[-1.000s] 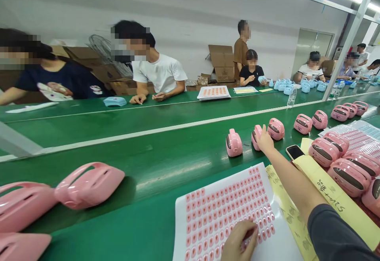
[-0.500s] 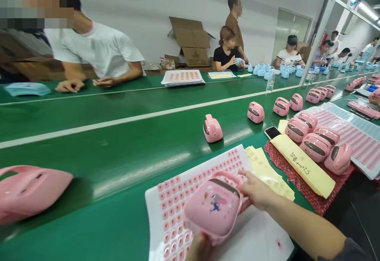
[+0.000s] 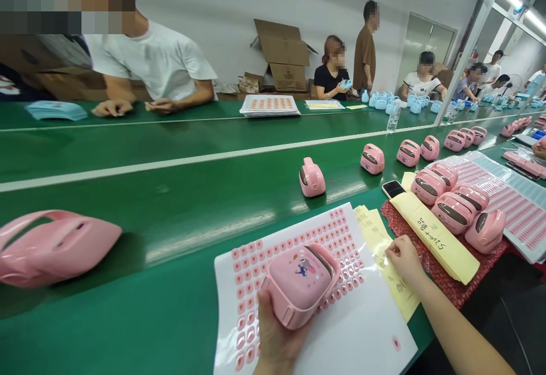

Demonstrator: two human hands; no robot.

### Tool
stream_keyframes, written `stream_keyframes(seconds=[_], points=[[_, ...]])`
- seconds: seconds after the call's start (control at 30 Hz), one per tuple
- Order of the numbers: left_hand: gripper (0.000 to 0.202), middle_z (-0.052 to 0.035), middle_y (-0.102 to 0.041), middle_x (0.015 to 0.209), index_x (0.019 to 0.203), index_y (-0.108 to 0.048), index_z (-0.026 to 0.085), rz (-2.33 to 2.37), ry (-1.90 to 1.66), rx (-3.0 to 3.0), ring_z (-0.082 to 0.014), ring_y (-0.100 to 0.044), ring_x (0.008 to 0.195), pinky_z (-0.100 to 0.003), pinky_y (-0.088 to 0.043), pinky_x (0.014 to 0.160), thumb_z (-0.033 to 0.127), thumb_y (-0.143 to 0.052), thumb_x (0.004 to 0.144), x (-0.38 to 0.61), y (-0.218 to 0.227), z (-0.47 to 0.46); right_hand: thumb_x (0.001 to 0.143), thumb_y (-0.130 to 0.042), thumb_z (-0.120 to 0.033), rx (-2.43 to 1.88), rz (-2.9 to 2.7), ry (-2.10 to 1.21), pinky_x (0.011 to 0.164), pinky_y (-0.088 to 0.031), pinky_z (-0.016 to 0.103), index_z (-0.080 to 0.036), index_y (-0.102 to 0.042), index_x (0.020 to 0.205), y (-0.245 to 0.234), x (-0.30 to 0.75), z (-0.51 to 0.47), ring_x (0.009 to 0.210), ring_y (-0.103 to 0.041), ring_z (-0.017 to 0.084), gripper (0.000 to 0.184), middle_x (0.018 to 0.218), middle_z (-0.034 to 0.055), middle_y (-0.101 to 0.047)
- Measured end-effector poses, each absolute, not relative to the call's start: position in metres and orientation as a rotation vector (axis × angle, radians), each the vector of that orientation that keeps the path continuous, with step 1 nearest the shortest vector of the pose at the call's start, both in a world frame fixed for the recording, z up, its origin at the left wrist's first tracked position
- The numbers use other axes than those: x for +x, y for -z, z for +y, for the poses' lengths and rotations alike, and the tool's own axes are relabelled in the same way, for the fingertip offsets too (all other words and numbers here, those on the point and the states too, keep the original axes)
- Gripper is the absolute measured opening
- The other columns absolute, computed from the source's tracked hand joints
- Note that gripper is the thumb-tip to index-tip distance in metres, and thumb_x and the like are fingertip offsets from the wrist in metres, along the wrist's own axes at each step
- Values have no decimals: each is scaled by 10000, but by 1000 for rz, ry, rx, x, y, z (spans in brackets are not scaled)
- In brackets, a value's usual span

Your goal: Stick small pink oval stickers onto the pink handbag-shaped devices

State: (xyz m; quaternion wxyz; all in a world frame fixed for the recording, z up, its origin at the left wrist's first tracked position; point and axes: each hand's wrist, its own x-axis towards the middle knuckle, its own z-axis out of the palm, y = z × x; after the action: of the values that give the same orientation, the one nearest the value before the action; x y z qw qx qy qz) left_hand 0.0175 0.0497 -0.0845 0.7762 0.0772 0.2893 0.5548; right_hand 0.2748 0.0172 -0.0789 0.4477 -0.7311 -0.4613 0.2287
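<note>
Steadying looks like my step: my left hand (image 3: 279,332) is clamped on the pink case (image 3: 294,278) over the sheet (image 3: 341,338), my right hand (image 3: 405,258) curls by the papers (image 3: 400,294), whether pinching I cannot tell, and the next move seems to call for a firm hold.

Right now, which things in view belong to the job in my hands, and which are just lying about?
Likely in use:
glossy pink handled case, held in the left hand
white sheet with rows of pink stickers, beneath it
Apparently just lying about:
black-screened rectangular phone
clear plastic bottle
open brown cardboard box
</note>
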Motion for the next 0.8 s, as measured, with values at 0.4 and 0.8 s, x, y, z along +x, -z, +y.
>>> stream_keyframes(seconds=[0.4,0.8], points=[[609,-4,-744,871,1089,-606,339,675,-1267,135,-301,-669,847,-475,-530,746,570,-730,539,25,61,47,689,-506,-280,-1752,-1145,-614,653,-438,323,-219,-495,575,83,283,19,667,-556,201,130,678,22,-568],[649,-8,-721,811,1071,-618,225,922,-1424,407,-283,-662,853,-385,-555,754,440,-792,484,27,1,33,609,-617,-342,-1632,-1012,-751,697,-427,333,-213,-498,494,79,284,19,738,-534,209,210,718,28,-534]])
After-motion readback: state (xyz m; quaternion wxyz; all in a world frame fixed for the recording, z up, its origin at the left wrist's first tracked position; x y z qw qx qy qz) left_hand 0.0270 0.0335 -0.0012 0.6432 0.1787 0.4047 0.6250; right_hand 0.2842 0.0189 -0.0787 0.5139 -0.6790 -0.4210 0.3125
